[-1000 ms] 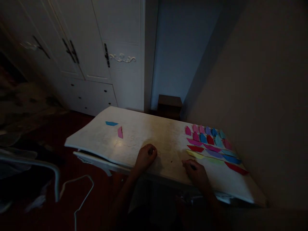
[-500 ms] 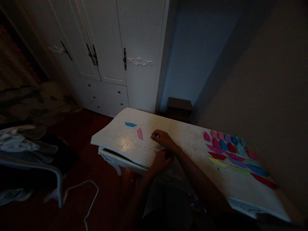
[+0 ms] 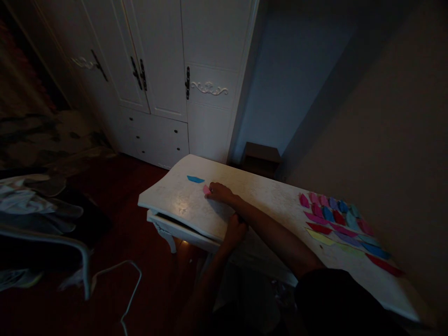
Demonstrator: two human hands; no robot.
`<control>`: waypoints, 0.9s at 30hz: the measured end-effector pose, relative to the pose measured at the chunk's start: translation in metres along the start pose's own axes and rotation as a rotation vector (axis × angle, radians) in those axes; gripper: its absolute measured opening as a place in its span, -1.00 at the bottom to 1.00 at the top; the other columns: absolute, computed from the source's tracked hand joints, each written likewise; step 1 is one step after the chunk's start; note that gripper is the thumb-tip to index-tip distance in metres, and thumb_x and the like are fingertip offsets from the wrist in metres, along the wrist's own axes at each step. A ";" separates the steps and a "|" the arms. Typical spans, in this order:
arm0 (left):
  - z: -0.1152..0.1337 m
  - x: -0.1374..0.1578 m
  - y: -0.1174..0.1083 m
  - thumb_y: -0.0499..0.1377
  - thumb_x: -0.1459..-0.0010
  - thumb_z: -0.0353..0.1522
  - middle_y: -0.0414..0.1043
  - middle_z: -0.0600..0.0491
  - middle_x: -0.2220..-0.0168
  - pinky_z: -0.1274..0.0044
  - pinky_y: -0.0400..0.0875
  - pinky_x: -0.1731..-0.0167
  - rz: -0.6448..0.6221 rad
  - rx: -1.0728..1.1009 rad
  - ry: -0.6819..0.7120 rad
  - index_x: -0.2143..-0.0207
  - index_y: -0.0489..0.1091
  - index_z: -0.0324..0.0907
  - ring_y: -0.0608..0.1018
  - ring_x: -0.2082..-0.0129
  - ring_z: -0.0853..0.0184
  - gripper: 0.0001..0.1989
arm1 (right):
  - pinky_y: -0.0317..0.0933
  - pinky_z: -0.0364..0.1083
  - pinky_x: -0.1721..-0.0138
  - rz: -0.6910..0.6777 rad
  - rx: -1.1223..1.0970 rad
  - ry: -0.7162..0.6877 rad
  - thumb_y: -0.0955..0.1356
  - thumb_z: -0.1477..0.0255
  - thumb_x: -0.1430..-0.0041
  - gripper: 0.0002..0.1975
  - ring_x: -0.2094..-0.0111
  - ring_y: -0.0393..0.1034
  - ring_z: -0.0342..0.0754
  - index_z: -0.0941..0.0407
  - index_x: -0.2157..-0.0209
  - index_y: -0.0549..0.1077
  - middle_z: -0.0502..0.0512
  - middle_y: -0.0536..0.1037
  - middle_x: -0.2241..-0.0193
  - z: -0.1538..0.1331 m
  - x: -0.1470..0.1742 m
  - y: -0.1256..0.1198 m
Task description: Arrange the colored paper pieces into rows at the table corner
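Note:
On the white table, my right hand reaches out to the left with its fingers closed on the end of a pink folded-paper piece. Part of that piece is hidden by my fingertips. A blue folded-paper boat lies just beyond it, apart from the hand. Close to the table's front edge, my left hand is curled closed beneath my right forearm. Whatever it may hold is hidden.
Rows of colourful folded-paper boats cover the table's right part, by the wall. A drawer sits slightly open under the front edge. Behind stand a white wardrobe and a small brown cabinet. A chair frame is at left.
My right hand has moved left and forward from bare table and taken hold of the pink folded-paper piece. My left hand stays near the front edge. The view has shifted slightly.

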State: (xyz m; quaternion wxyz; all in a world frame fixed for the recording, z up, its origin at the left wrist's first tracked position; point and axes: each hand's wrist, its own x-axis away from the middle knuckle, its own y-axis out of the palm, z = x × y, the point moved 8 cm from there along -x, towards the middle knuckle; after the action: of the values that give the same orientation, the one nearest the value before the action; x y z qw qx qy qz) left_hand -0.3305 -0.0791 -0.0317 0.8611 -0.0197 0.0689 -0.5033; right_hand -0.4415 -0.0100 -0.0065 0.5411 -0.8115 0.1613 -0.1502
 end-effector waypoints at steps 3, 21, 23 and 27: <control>-0.004 0.000 0.002 0.03 0.09 -0.56 0.50 0.03 0.45 0.54 0.36 0.45 -0.015 -0.044 -0.012 0.41 0.40 -0.27 0.48 0.43 0.31 -0.80 | 0.19 -0.11 0.28 0.021 -0.024 -0.070 0.38 0.39 -0.10 -0.80 0.25 0.39 -0.01 0.13 0.21 0.46 0.14 0.53 0.22 0.000 0.001 0.001; 0.016 0.026 0.045 0.17 0.06 -0.43 0.56 -0.07 0.49 0.41 0.36 0.32 -0.365 -0.630 0.262 0.54 0.55 -0.20 0.56 0.43 0.18 -0.86 | 0.22 -0.13 0.30 0.553 -0.391 -0.150 0.36 0.36 -0.19 -0.75 0.30 0.37 -0.08 0.16 0.12 0.48 0.14 0.54 0.20 0.045 0.106 -0.036; 0.019 0.029 0.047 0.17 0.05 -0.43 0.57 -0.08 0.48 0.41 0.37 0.30 -0.380 -0.680 0.281 0.54 0.56 -0.20 0.56 0.41 0.18 -0.86 | 0.22 -0.13 0.31 0.625 -0.454 -0.141 0.34 0.35 -0.20 -0.75 0.31 0.36 -0.08 0.16 0.11 0.48 0.14 0.54 0.20 0.049 0.121 -0.043; 0.024 0.027 0.044 0.15 -0.03 -0.44 0.57 -0.05 0.43 0.45 0.39 0.30 -0.326 -0.748 0.343 0.49 0.54 -0.19 0.57 0.38 0.23 -0.84 | 0.21 -0.15 0.36 0.734 -0.576 -0.035 0.31 0.29 -0.22 -0.72 0.34 0.36 -0.11 0.12 0.10 0.48 0.13 0.52 0.15 0.069 0.156 -0.050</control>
State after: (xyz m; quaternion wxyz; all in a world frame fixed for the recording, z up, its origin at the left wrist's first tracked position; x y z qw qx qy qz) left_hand -0.2757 -0.0819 -0.0149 0.6803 -0.2567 0.3840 -0.5690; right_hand -0.2664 -0.0010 0.0251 0.3139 -0.8203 0.4638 0.1159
